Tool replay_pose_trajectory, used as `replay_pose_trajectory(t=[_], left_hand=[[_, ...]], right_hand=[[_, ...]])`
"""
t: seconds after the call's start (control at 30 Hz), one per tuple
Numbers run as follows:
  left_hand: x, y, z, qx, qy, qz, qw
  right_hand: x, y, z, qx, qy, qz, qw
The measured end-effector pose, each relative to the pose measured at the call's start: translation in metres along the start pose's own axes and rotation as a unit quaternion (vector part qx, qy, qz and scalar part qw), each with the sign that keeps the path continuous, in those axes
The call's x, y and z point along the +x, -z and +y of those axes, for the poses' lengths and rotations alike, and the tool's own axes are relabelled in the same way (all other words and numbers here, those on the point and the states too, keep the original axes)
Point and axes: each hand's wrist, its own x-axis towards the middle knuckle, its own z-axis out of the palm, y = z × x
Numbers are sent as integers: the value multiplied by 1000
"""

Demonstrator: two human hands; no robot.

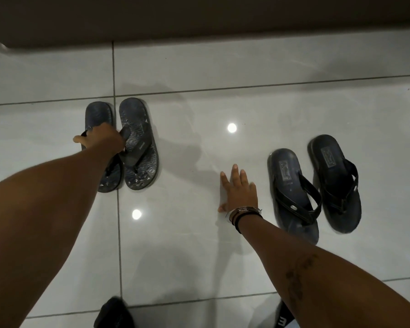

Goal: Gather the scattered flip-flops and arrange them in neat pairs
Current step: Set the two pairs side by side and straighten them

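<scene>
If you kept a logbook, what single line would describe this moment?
left hand: gripping patterned pair's straps | right hand: open, flat on floor | plain pair: side by side

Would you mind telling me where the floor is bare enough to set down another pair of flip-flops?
The widest bare stretch of floor lies between the patterned pair under the left hand and the plain pair, though the right hand rests flat there. The tiles up to the dark ledge are bare too. Dark items crowd the bottom edge.
</scene>
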Motion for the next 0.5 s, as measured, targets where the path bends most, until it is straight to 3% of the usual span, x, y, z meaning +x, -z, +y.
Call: replay_pose_trajectory(t=[0.13,0.2,0.33,0.4,0.5], left_hand=[[-7,4,-1,8,3,20,1000],[-14,6,-1,17,7,68,998],[-47,7,28,-9,-92,202,975],[-75,4,60,-28,-181,171,968],[-121,-14,116,-49,-279,65,957]], right_hand=[[-3,7,-2,10,-5,-25,1000],[-6,12,-2,49,-9,-13,999],[-14,40,33,128,-33,201,971],[-13,55,68,110,-89,242,960],[-15,62,132,109,-249,168,948]])
